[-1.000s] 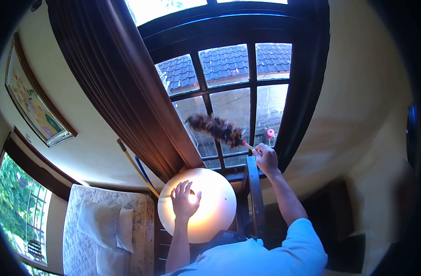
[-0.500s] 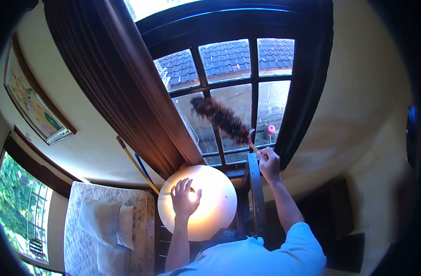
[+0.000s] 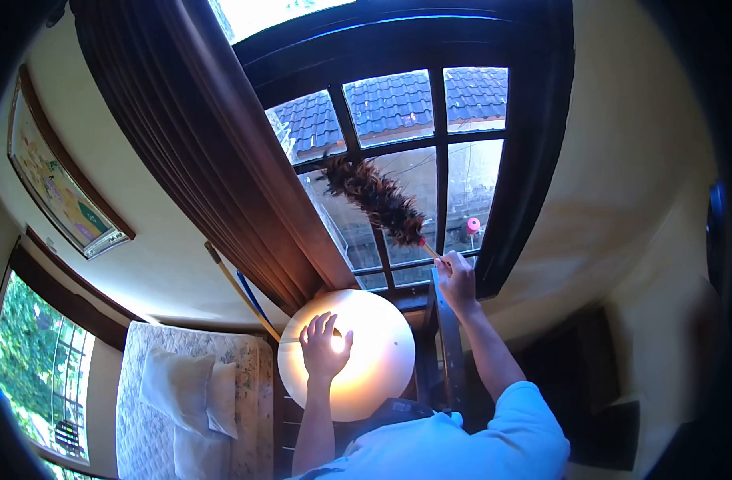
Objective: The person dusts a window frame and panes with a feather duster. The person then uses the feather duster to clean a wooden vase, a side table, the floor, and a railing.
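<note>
My right hand [image 3: 459, 282] is closed round the thin handle of a dark feather duster [image 3: 375, 200]. The feathers slant up and left across the panes of a dark-framed window [image 3: 439, 184]. My left hand [image 3: 324, 352] is over the round white lampshade [image 3: 382, 336], fingers spread, beside its glowing top opening; whether the fingertips touch the shade cannot be told.
A brown curtain [image 3: 214, 136] hangs left of the window. A dark metal upright [image 3: 448, 344] stands below my right hand. Poles [image 3: 242, 292] lean by the curtain. A mattress [image 3: 142, 400] with pillows [image 3: 174, 388] lies lower left, under a framed picture [image 3: 54, 176].
The feather duster first swung up, then shifted slightly left and down, with my right hand moving a little left. My left hand has stayed over the lampshade.
</note>
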Demonstrator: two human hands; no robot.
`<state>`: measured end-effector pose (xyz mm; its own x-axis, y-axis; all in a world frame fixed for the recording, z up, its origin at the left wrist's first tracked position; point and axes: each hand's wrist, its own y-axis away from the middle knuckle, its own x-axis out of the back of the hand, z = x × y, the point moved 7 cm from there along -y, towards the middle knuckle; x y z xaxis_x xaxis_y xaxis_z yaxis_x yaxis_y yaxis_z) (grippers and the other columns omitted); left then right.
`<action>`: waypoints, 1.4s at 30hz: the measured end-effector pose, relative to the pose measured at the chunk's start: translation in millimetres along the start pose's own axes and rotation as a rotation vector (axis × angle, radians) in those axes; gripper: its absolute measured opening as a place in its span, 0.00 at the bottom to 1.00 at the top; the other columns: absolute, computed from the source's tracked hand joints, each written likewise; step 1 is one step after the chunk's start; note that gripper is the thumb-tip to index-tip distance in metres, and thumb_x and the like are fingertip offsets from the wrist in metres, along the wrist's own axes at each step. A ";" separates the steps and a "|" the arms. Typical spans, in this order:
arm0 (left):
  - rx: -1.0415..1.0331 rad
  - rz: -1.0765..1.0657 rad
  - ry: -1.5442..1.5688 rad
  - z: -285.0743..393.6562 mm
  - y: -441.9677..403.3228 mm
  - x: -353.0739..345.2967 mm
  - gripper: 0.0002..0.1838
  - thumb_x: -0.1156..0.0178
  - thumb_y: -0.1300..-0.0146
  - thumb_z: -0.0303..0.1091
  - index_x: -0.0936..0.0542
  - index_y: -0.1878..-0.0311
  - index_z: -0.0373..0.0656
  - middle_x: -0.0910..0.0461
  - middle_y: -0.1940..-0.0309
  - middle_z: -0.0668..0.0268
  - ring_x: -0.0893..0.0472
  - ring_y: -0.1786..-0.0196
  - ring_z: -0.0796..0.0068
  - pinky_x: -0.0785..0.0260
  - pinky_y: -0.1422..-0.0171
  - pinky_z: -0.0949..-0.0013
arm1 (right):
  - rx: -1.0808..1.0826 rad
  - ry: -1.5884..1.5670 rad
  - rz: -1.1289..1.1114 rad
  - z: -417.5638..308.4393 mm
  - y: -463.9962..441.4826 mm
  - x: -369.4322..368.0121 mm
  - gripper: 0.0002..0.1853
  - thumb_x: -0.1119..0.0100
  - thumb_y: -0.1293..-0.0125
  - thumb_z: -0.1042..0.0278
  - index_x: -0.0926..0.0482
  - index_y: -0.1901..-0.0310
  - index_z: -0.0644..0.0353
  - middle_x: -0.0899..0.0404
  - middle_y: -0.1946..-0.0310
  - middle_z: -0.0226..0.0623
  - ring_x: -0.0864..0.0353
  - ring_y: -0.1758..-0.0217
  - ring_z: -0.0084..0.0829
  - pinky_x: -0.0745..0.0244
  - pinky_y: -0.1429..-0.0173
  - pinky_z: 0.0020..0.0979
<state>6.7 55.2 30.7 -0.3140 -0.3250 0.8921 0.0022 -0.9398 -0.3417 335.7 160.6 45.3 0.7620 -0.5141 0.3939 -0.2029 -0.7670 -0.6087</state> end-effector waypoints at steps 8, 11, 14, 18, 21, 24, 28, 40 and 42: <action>0.038 -0.031 -0.019 2.2 -3.1 1.0 0.30 0.37 0.38 0.52 0.22 0.37 0.46 0.27 0.34 0.63 0.34 0.26 0.62 0.51 0.20 0.49 | 0.048 0.039 -0.052 -12.3 -5.3 -10.7 0.08 0.34 0.34 0.72 0.25 0.64 0.63 0.20 0.69 0.48 0.17 0.65 0.53 0.25 0.63 0.48; 0.039 -0.032 -0.013 3.1 -2.2 1.4 0.30 0.38 0.38 0.53 0.22 0.36 0.46 0.27 0.33 0.63 0.34 0.26 0.62 0.52 0.19 0.49 | 0.051 0.036 -0.048 -14.6 -10.2 -9.9 0.08 0.35 0.33 0.72 0.25 0.64 0.63 0.21 0.70 0.48 0.17 0.65 0.52 0.25 0.63 0.46; 0.035 -0.020 -0.012 2.1 -1.9 0.9 0.30 0.38 0.37 0.53 0.22 0.36 0.46 0.27 0.33 0.63 0.34 0.26 0.62 0.52 0.19 0.50 | 0.036 0.077 -0.106 -6.2 -8.4 -14.1 0.08 0.35 0.33 0.73 0.25 0.65 0.63 0.21 0.70 0.47 0.17 0.66 0.52 0.25 0.64 0.47; 0.035 -0.012 -0.009 1.2 -1.1 1.1 0.29 0.37 0.38 0.52 0.22 0.37 0.47 0.26 0.34 0.63 0.34 0.26 0.62 0.52 0.20 0.49 | 0.057 0.122 -0.060 -12.3 -4.2 -11.1 0.08 0.35 0.34 0.73 0.25 0.65 0.62 0.21 0.69 0.47 0.17 0.65 0.52 0.25 0.63 0.48; 0.036 0.002 0.011 2.1 -2.3 1.2 0.28 0.36 0.38 0.52 0.21 0.38 0.48 0.26 0.34 0.63 0.33 0.27 0.61 0.51 0.20 0.49 | 0.049 0.082 -0.027 -11.9 -3.8 -9.9 0.08 0.34 0.34 0.72 0.25 0.65 0.61 0.21 0.69 0.46 0.17 0.65 0.52 0.25 0.64 0.48; 0.037 0.002 0.014 3.9 -1.4 3.9 0.27 0.36 0.38 0.52 0.21 0.39 0.48 0.26 0.35 0.63 0.33 0.27 0.61 0.51 0.20 0.49 | 0.020 0.143 -0.104 -8.5 -1.9 -15.4 0.07 0.34 0.34 0.73 0.25 0.64 0.61 0.21 0.69 0.46 0.17 0.66 0.51 0.25 0.64 0.48; 0.035 0.010 0.009 4.0 -2.3 5.3 0.28 0.36 0.39 0.52 0.21 0.39 0.48 0.25 0.35 0.63 0.32 0.27 0.61 0.50 0.20 0.49 | 0.059 0.078 -0.062 -16.9 -5.8 -12.5 0.08 0.34 0.34 0.71 0.25 0.63 0.61 0.20 0.70 0.46 0.17 0.66 0.52 0.25 0.64 0.48; 0.039 0.013 0.019 3.4 -2.8 7.2 0.29 0.35 0.39 0.53 0.21 0.38 0.47 0.24 0.36 0.63 0.31 0.28 0.60 0.50 0.20 0.49 | 0.040 -0.048 -0.069 -17.2 -20.1 -16.3 0.08 0.33 0.35 0.69 0.23 0.66 0.61 0.20 0.70 0.47 0.17 0.65 0.51 0.25 0.61 0.49; 0.038 0.014 0.022 3.3 -3.1 6.5 0.29 0.35 0.39 0.53 0.21 0.38 0.47 0.24 0.36 0.63 0.31 0.28 0.60 0.50 0.20 0.49 | 0.057 -0.001 -0.130 -4.7 -23.0 -31.8 0.08 0.33 0.36 0.69 0.23 0.65 0.61 0.19 0.70 0.47 0.17 0.64 0.51 0.25 0.61 0.49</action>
<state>7.9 55.7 38.6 -0.3345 -0.3358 0.8805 0.0429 -0.9388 -0.3418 313.2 192.8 50.0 0.7803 -0.4110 0.4715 -0.0667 -0.8042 -0.5907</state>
